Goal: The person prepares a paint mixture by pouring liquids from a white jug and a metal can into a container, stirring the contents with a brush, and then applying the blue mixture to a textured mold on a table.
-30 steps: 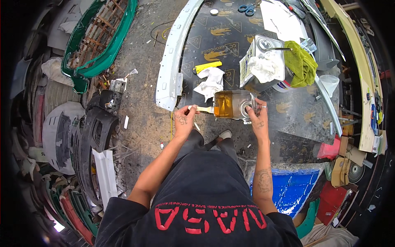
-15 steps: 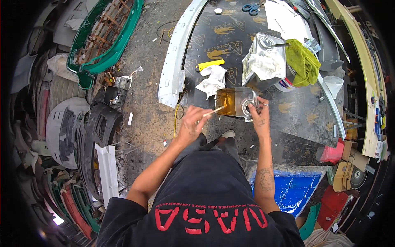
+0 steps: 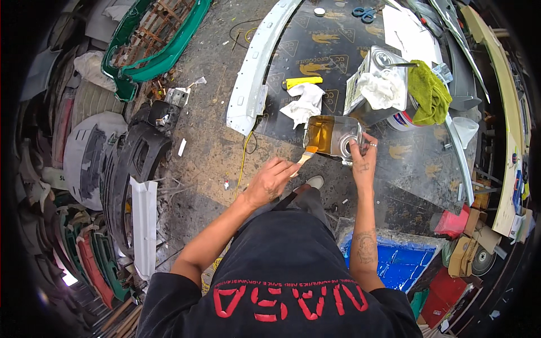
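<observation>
My left hand [image 3: 271, 181] is closed around the pale wooden handle of a paintbrush [image 3: 306, 157]. The wet, orange-tinted bristles are at the near left rim of an open-topped rectangular metal can [image 3: 345, 123]. Amber liquid [image 3: 321, 133] covers the left part inside this can. My right hand [image 3: 363, 156] grips the can at its right side, thumb by a round metal spout ring [image 3: 349, 146]. A crumpled white cloth [image 3: 305, 105] and a yellow-handled tool [image 3: 304, 82] lie just beyond the can on the black table.
A larger metal tin [image 3: 366, 104] with white cloth on it stands beyond the can, beside a tub draped with a green towel [image 3: 428, 93]. A long pale curved panel [image 3: 248, 79] runs along the table's left edge. Blue scissors [image 3: 364, 14] lie far off; bumpers [image 3: 132, 174] crowd the left.
The brush has come up out of the can's inside, so its bristles now show at the near rim. My left hand has shifted right and slightly nearer me. The whole view has shifted a little.
</observation>
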Motion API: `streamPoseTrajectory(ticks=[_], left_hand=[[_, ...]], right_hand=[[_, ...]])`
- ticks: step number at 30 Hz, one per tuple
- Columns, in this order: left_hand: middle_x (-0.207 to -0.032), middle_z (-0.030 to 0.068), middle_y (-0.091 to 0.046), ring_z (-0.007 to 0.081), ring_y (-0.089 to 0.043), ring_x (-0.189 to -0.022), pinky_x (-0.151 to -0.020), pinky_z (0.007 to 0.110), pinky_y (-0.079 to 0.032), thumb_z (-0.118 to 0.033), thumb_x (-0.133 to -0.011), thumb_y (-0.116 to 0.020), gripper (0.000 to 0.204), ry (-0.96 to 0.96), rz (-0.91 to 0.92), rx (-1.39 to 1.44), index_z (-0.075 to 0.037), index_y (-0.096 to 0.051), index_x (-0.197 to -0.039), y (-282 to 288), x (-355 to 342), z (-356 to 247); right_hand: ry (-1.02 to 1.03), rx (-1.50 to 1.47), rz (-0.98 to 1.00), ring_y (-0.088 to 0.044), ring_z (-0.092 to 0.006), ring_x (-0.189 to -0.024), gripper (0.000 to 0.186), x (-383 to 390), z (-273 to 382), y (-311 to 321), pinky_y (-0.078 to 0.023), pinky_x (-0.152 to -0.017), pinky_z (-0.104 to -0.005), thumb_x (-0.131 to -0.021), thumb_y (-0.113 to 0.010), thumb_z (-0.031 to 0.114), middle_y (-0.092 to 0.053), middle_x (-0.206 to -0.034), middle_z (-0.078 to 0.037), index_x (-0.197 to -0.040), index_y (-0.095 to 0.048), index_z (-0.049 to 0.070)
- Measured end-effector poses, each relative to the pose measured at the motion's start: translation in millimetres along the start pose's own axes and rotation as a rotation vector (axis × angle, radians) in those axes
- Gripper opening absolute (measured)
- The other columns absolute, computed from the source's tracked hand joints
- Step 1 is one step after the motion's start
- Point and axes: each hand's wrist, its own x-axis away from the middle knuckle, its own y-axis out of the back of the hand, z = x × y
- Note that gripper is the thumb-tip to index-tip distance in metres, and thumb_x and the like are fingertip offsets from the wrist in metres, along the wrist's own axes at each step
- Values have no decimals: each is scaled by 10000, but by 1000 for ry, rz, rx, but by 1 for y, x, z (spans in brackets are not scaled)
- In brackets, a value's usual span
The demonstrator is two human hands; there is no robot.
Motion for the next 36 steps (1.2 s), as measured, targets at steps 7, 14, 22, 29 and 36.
streamPoseTrajectory(ticks=[7,14,22,29,36], left_hand=[[-1060,115,-668,309,-604,-965,-832,385,-518,77,-732,-676,488,-37,-7,41,-2,-640,-1212,4,11,7],[-1063,102,-678,307,-603,-956,-824,389,-517,54,-745,-701,457,-45,-35,110,-9,-648,-1195,12,12,13],[-981,114,-719,189,-624,-843,-782,278,-481,-101,-952,-639,208,570,-413,620,11,-719,-1108,-7,4,27],[-986,89,-690,115,-606,-805,-747,248,-509,-186,-986,-611,188,1122,-645,1628,-30,-631,-1088,-52,16,45],[-1018,111,-689,105,-607,-799,-698,234,-530,-144,-976,-604,134,1276,-651,1771,-32,-604,-1049,-61,23,28]], right_hand=[[-64,9,13,-500,-206,-903,537,4,6,-1,-434,-791,-344,-910,-700,336,-516,-1023,-121,-1300,-507,21],[-96,-25,15,-507,-257,-973,578,3,4,-1,-449,-863,-385,-895,-708,367,-513,-1084,-168,-1295,-510,0],[-132,-161,43,-483,-158,-863,536,9,14,-1,-446,-752,-307,-907,-713,325,-497,-1043,-102,-1284,-507,3],[-82,-149,23,-497,-83,-778,466,11,3,-3,-403,-670,-238,-953,-675,255,-507,-939,-25,-1301,-466,26],[-43,-54,-14,-491,-82,-757,472,14,3,-7,-396,-630,-243,-953,-674,257,-497,-944,-27,-1311,-462,35]])
